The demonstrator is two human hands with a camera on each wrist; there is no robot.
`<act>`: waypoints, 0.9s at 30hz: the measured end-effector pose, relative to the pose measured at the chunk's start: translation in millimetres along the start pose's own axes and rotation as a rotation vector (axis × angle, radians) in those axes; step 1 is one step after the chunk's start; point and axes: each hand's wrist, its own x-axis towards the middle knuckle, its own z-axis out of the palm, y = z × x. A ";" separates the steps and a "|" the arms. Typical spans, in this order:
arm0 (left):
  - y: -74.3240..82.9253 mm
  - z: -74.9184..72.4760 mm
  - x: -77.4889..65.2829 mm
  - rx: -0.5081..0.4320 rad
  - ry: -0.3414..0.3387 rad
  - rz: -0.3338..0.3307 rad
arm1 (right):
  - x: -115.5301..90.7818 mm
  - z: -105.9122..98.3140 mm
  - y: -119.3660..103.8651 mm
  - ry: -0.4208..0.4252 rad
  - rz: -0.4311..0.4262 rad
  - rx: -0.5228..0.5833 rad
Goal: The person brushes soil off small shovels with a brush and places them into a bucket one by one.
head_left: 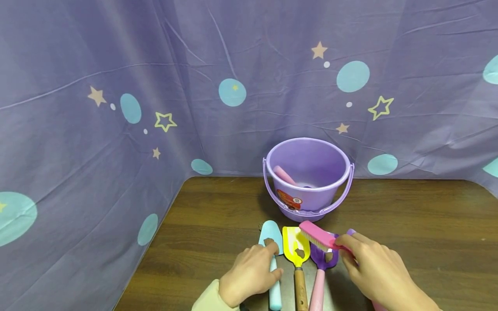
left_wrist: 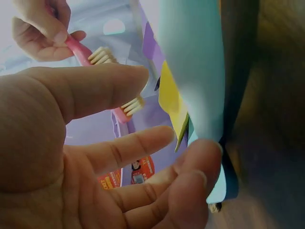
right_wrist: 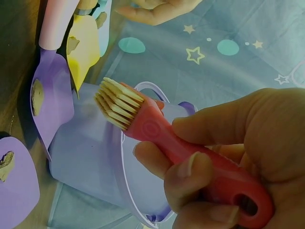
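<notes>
My right hand (head_left: pixel 373 263) grips a pink brush (head_left: pixel 320 236) by its handle, holding it over the purple shovel (head_left: pixel 319 259) with a pink handle. Pale bristles (right_wrist: pixel 119 102) show clearly in the right wrist view. My left hand (head_left: pixel 250 270) is over the light blue shovel (head_left: pixel 275 293), its fingers loosely bent and spread by the handle. In the left wrist view, thumb and fingers stand apart with nothing pinched between them. Between the two hands lies a yellow shovel (head_left: pixel 288 244) with a wooden handle. Brownish patches mark the shovel blades.
Behind the shovels stands a purple bucket (head_left: pixel 324 198), handle lowered to the front, with a pink stick-like thing (head_left: pixel 285 175) inside. Another purple blade (right_wrist: pixel 19 191) lies at the right, partly under my right hand. A purple curtain (head_left: pixel 272 86) borders the wooden table (head_left: pixel 420 216).
</notes>
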 end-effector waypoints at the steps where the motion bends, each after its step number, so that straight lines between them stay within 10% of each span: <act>1: 0.6 1.1 -0.2 -0.004 -0.010 -0.005 | -0.1 0.1 -0.1 0.000 0.000 0.001; 27: -0.4 24.2 2.2 -0.047 -0.001 -0.018 | -2.8 3.5 -1.9 0.016 -0.009 0.008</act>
